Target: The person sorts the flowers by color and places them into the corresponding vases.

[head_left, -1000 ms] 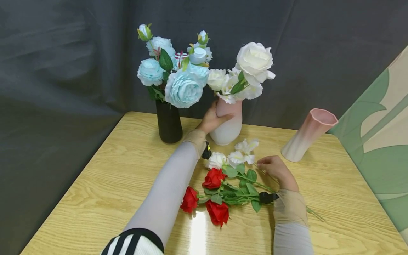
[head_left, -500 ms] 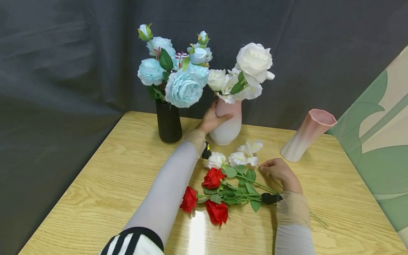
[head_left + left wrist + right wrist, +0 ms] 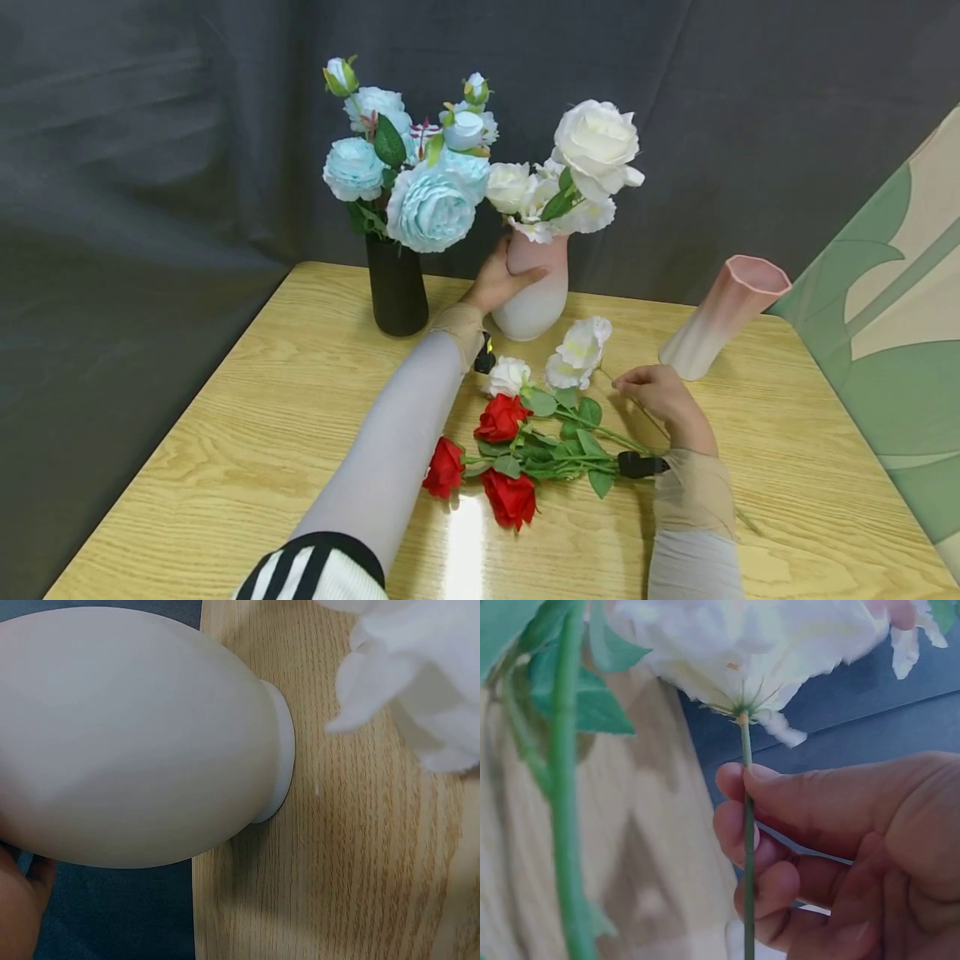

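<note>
Near the head view's middle, the white flower [image 3: 579, 352] has turned since half a second ago, held by the right hand [image 3: 667, 406]. The left hand [image 3: 498, 282] still hugs the fat vase [image 3: 538, 304] by the table's [image 3: 630, 315] back edge. Upper middle, left wrist view: table shows between vase and petals [image 3: 431, 645]. Middle, right wrist view: fingers [image 3: 730, 782] and thumb pinch the stem [image 3: 749, 844].

"What sort of place is this?"

"A staged corner, I'd say: folds of dark cloth [image 3: 150, 208] behind the wood-grain surface [image 3: 262, 400], a leaf-patterned fabric [image 3: 907, 392] on the right."

"In a home or a studio?"

"I can't tell which. The small black wrist device [image 3: 639, 465] does suggest a recording setup."
</note>
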A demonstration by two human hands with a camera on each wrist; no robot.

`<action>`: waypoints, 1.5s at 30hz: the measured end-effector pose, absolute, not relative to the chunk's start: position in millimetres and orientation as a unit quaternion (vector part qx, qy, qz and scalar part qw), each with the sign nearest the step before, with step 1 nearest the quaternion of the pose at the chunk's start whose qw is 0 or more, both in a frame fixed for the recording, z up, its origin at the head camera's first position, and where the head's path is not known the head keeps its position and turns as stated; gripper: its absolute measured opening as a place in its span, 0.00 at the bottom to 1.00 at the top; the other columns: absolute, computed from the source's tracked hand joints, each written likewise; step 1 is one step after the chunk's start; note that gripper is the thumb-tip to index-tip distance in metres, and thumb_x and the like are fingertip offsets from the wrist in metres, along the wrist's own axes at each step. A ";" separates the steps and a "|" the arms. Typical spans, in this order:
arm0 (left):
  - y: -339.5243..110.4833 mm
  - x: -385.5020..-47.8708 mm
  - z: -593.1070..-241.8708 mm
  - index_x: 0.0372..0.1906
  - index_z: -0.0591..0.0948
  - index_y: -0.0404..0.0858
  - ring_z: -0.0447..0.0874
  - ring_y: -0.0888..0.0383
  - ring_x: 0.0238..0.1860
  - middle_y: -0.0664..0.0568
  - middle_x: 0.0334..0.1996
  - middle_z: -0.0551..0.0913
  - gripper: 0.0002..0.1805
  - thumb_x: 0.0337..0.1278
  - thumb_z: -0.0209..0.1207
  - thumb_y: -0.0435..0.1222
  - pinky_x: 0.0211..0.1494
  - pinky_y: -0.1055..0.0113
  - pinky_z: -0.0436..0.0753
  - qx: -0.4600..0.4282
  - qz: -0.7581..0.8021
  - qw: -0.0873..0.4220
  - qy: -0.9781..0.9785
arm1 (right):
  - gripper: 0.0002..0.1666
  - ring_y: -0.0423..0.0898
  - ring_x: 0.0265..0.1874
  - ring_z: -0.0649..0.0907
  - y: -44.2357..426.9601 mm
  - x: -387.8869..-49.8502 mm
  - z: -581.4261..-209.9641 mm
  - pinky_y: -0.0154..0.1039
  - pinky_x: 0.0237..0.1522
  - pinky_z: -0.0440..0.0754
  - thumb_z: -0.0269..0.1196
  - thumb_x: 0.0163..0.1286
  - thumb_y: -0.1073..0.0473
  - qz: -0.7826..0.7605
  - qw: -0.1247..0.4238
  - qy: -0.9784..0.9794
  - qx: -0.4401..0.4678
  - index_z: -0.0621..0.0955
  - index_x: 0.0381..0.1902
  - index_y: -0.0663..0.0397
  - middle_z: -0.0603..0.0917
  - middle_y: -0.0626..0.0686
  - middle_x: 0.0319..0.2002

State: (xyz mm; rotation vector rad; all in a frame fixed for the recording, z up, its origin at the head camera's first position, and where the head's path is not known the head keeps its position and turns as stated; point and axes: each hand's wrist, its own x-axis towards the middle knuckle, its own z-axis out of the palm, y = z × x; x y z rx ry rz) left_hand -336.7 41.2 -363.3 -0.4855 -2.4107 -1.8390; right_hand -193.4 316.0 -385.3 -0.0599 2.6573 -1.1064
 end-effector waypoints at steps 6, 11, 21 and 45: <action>41.2 -337.1 -361.6 0.77 0.51 0.37 0.65 0.49 0.73 0.42 0.72 0.65 0.48 0.60 0.67 0.38 0.75 0.59 0.67 -0.161 -0.603 0.038 -0.780 | 0.16 0.53 0.41 0.79 313.8 -189.4 -371.4 0.37 0.37 0.74 0.57 0.74 0.63 -0.369 0.095 0.924 -0.024 0.82 0.48 0.73 0.83 0.69 0.45; 41.3 -337.5 -359.5 0.77 0.51 0.36 0.65 0.48 0.73 0.41 0.72 0.65 0.48 0.60 0.66 0.39 0.75 0.59 0.67 -0.162 -0.601 0.040 -0.781 | 0.13 0.52 0.39 0.78 310.2 -184.2 -359.5 0.37 0.36 0.73 0.59 0.72 0.65 -0.369 0.032 0.928 -0.039 0.83 0.45 0.72 0.84 0.69 0.45; 41.9 -336.3 -360.2 0.76 0.52 0.36 0.65 0.49 0.72 0.42 0.72 0.65 0.47 0.59 0.67 0.38 0.75 0.60 0.67 -0.165 -0.602 0.044 -0.780 | 0.08 0.34 0.27 0.73 291.9 -169.0 -332.1 0.30 0.28 0.73 0.59 0.72 0.68 -0.421 -0.056 0.903 -0.068 0.81 0.39 0.71 0.85 0.66 0.40; 43.3 -369.6 -393.1 0.76 0.53 0.38 0.65 0.52 0.72 0.45 0.73 0.64 0.44 0.59 0.64 0.29 0.73 0.60 0.70 -0.228 -0.717 -0.009 -0.659 | 0.11 0.36 0.26 0.74 238.8 -170.9 -266.1 0.29 0.29 0.72 0.52 0.69 0.75 -0.502 -0.142 0.837 -0.166 0.80 0.42 0.73 0.77 0.41 0.26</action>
